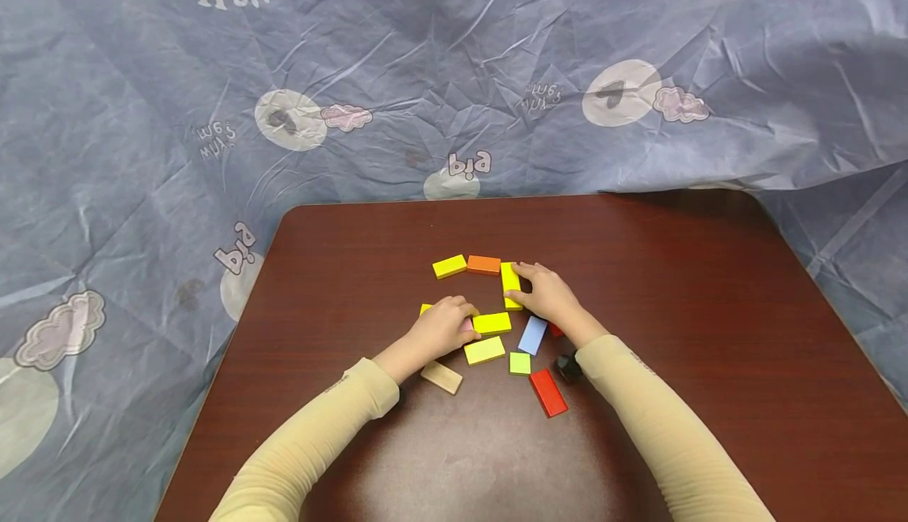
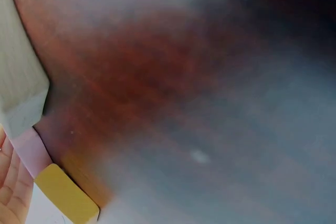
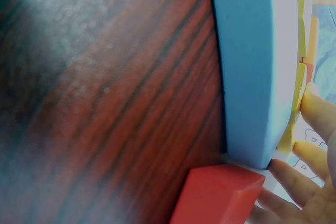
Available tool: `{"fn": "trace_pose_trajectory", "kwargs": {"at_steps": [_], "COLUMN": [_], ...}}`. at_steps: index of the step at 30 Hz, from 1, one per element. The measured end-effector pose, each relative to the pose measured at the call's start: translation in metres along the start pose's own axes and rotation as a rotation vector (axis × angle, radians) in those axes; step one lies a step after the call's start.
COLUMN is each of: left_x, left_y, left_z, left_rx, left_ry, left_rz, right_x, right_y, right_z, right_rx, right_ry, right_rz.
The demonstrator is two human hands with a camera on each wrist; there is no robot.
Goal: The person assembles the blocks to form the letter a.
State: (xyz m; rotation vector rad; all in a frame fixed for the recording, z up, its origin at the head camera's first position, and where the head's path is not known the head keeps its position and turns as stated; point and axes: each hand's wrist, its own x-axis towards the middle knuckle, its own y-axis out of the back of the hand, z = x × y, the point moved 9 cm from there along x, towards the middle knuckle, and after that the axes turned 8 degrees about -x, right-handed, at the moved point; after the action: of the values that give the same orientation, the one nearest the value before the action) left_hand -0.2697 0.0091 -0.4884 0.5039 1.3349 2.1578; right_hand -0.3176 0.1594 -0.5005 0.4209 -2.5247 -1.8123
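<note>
In the head view my left hand point(image 1: 443, 326) grips a pink block point(image 1: 467, 324) between thumb and fingers. Against the pink block's right end lies a yellow block point(image 1: 493, 323); the left wrist view shows the pair end to end. My right hand point(image 1: 549, 293) pinches another yellow block point(image 1: 511, 286), which points away from me. An orange block point(image 1: 484, 265) and a further yellow block point(image 1: 450, 266) lie in line to its left. Just below the right hand is a blue block point(image 1: 533, 336), large in the right wrist view beside a red block point(image 3: 220, 195).
Nearer me lie a pale yellow block point(image 1: 485, 351), a plain wooden block point(image 1: 441, 378), a small green block point(image 1: 520, 363) and a red block point(image 1: 548, 393). One yellow block point(image 1: 426, 308) is mostly hidden by the left hand. A patterned cloth point(image 1: 397, 88) hangs behind the brown table point(image 1: 695, 293).
</note>
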Motion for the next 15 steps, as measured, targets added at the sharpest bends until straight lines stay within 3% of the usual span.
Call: {"fn": "trace_pose_trajectory", "kwargs": {"at_steps": [15], "left_x": [0.014], "left_y": [0.003], "left_z": [-0.011], "left_rx": [-0.047], "left_ry": [-0.056], "left_rz": [-0.032], "right_x": [0.000], "right_y": [0.001], "right_z": [-0.003], "right_rx": [-0.002], "right_ry": [0.016], "right_rz": [0.011]}}
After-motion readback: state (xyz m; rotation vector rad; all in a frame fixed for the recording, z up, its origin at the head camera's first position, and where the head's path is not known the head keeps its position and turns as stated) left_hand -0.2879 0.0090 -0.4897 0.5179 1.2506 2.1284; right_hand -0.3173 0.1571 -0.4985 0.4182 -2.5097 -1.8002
